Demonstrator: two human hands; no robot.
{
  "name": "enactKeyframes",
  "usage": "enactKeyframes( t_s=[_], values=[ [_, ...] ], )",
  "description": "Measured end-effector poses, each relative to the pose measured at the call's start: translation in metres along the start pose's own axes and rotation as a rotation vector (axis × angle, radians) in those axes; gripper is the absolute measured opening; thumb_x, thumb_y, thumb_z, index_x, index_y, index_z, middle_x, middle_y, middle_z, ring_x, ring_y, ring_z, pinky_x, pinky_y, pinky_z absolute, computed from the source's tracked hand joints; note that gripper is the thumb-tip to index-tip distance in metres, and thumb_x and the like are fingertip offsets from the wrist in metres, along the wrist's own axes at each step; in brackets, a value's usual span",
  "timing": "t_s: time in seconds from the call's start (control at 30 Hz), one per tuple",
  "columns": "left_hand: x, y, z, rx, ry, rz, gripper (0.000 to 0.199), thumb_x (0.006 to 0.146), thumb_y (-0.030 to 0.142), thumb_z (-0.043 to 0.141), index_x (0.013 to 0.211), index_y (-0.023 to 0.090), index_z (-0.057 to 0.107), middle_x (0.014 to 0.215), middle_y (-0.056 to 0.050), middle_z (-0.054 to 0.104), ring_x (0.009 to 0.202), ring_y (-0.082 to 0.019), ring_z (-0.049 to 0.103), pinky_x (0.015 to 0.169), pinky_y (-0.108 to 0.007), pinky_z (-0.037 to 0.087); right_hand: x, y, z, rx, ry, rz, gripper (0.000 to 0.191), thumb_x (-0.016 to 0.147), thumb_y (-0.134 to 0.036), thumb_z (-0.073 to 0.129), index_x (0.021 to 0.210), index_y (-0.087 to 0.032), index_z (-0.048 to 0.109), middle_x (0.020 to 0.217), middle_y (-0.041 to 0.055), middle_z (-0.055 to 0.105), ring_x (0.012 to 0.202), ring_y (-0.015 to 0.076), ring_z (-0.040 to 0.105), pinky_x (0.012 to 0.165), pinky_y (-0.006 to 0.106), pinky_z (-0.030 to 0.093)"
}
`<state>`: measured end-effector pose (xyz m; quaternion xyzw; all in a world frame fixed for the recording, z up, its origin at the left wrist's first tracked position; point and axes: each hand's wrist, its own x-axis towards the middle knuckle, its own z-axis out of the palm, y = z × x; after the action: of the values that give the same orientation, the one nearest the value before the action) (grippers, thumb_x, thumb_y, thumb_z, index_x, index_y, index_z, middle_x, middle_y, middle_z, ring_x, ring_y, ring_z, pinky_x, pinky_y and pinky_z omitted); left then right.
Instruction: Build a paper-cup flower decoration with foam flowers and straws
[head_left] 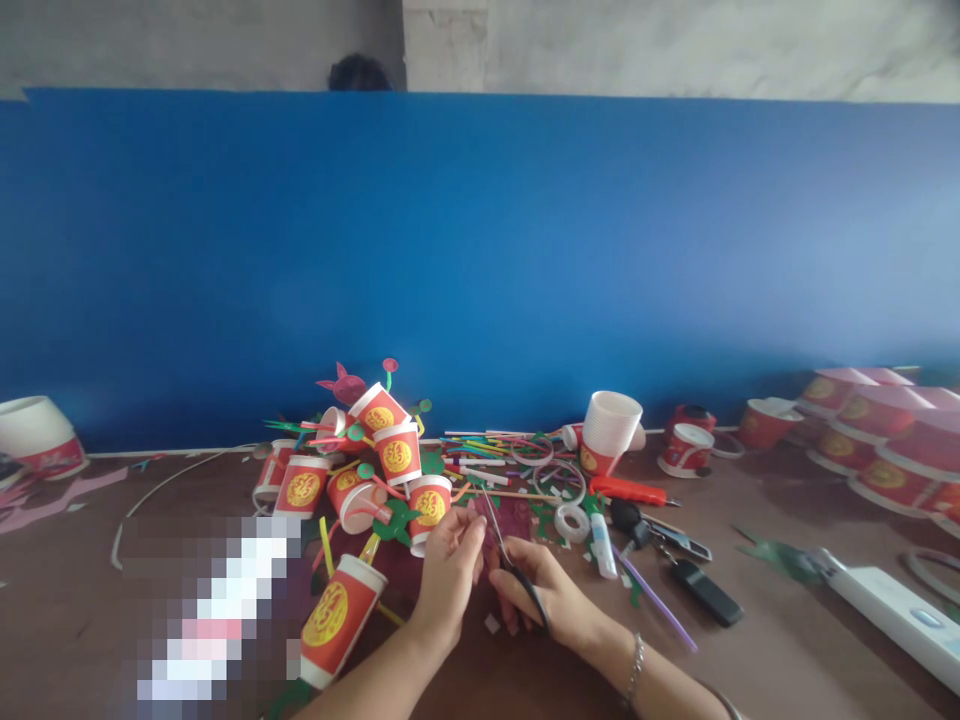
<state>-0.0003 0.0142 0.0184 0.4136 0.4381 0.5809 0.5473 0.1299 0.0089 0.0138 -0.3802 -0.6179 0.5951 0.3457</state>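
Note:
My right hand [544, 590] is closed around the black handles of a pair of scissors [498, 530], whose blades point up and away and stand apart. Just left of it, my left hand [454, 560] is closed, thumb against fingers, beside the blades. Dark red paper [517, 518] lies behind and between the hands; whether the left fingers pinch part of it is too small to tell. Small paper scraps lie under the right hand. A red and white paper cup [430, 508] stands just beyond the left hand.
Decorated paper cups [304, 487] are piled at left, one lying nearer [341, 615]. Behind the hands are straws and markers. To the right are stacked white cups [611, 430], a tape roll [571, 522], a glue tube [602, 545], an orange tool [630, 490] and keys with a black fob [706, 590]. A blue partition [480, 260] stands behind.

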Motion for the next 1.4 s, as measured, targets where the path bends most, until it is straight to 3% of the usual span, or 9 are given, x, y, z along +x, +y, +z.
enactKeyframes(
  t_s=[1.4],
  values=[
    [0.0003,-0.0025,-0.0023,-0.055,-0.118,-0.014,0.025,0.075,0.040,0.061,0.071,0.018,0.048,0.044,0.010,0.035,0.040,-0.004,0.027,0.042,-0.017,0.020,0.0021,0.0051,-0.0012,0.027,-0.002,-0.070,0.043,0.072,-0.057,0.064,0.072,-0.016,0.050,0.044,-0.0050,0.052,0.034,0.0060,0.043,0.035,0.017,0.030]
  ],
)
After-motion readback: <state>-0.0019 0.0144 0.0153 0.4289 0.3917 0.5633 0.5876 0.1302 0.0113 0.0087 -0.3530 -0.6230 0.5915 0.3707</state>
